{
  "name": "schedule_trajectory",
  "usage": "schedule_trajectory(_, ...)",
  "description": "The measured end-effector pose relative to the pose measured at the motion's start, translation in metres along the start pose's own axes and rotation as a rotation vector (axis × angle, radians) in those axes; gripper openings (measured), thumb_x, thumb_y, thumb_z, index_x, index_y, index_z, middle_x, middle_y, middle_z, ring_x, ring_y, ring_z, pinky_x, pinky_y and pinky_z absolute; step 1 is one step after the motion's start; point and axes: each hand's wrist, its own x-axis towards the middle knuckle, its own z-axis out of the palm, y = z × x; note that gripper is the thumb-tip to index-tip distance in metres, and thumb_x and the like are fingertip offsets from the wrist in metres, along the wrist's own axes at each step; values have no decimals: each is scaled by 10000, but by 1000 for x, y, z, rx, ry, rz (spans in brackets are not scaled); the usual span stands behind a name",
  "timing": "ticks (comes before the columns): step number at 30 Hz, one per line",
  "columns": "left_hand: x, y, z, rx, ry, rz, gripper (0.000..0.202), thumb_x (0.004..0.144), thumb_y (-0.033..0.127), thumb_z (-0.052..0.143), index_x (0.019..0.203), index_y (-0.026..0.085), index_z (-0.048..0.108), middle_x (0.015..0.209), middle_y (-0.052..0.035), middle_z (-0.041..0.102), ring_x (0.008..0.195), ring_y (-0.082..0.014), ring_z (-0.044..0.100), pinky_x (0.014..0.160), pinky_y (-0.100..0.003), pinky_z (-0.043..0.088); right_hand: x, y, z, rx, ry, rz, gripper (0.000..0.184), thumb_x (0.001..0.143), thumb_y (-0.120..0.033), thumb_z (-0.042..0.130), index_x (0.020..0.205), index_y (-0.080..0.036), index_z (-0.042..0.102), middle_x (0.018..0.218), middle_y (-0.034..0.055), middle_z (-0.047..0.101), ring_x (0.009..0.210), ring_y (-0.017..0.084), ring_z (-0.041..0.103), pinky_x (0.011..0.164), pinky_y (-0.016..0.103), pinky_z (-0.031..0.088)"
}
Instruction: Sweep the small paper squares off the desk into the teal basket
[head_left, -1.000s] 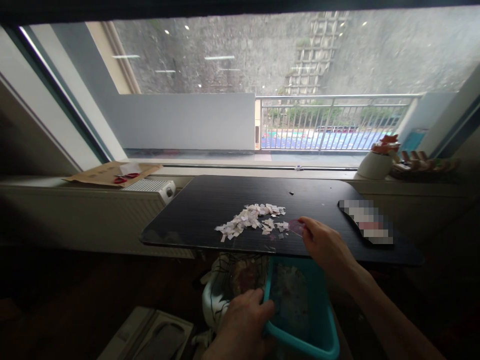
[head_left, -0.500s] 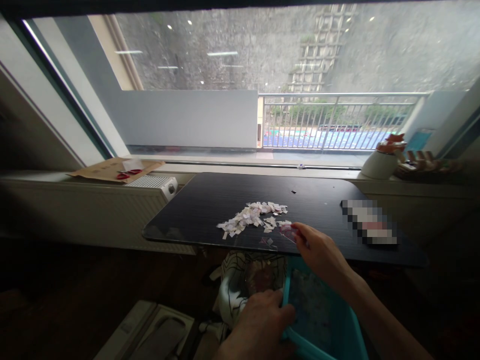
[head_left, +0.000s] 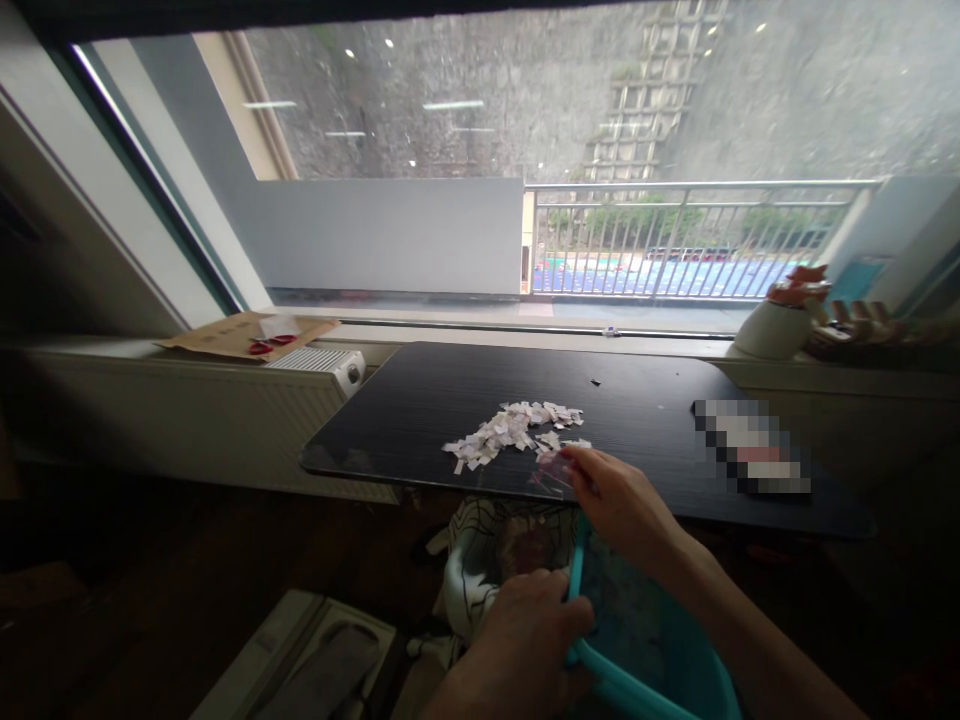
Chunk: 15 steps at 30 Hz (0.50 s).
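Scraps of pale paper (head_left: pixel 499 432) lie in a heap on the dark desk (head_left: pixel 645 385), toward its near edge, stretched in a band whose long axis slants from a near left end to a far right end. The right hand (head_left: pixel 600 485) is the nearer of the two: it stands over the desk's near edge, so the heap lies to its left and a little beyond its fingertips, with a smaller clump (head_left: pixel 553 441) of scraps between the two, almost at the fingers. Thumb and fingers of this hand are pinched on a thin see-through sheet (head_left: pixel 555 468) that reaches leftward from them, just on the near side of the clump; its outline is faint against the dark surface, so whether it lies flat or tilted I cannot tell. The left hand (head_left: pixel 536 620) is lower, short of the desk, curled over the left rim of a teal bin (head_left: pixel 611 672). The bin's mouth sits below the near edge, nearer the person than the heap and to its right, partly covered by the right forearm.
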Motion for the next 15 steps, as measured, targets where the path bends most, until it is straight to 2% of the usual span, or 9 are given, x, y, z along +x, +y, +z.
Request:
schedule_trajectory(3, 0, -1, -1, -13, -4, 5, 281, 709, 402, 749, 848, 239, 567, 895, 4, 573, 820, -221, 557, 705, -296, 436, 1, 0, 2, -6, -25, -30, 324, 873, -169, 413, 1134, -157, 606, 1062, 100, 688, 920, 226, 645, 784, 323, 488)
schedule_trajectory(8, 0, -3, -3, -3, 6, -14, 260, 725, 404, 725, 855, 233, 579, 909, -14, 578, 845, -233, 556, 701, -298, 427, -15, 8, -5, 60, -54, -87, 301, 881, -194, 419, 1115, -200, 609, 1058, 56, 691, 936, 190, 647, 806, 284, 488)
schedule_trajectory(12, 1, -3, -4, -16, 33, -12, 260, 690, 390, 751, 802, 235, 574, 859, 3, 576, 774, -206, 558, 636, -266, 412, -19, 30, -13, -66, 78, 51, 313, 888, -213, 398, 1128, -169, 593, 1063, 95, 686, 923, 226, 652, 784, 326, 496)
schedule_trajectory(15, 2, -2, -4, -24, 33, -1, 251, 686, 374, 748, 807, 237, 575, 856, 3, 580, 774, -204, 562, 624, -260, 406, -17, 38, -11, -124, 102, 96, 324, 890, -210, 382, 1134, -161, 589, 1086, 114, 677, 933, 246, 651, 783, 355, 500)
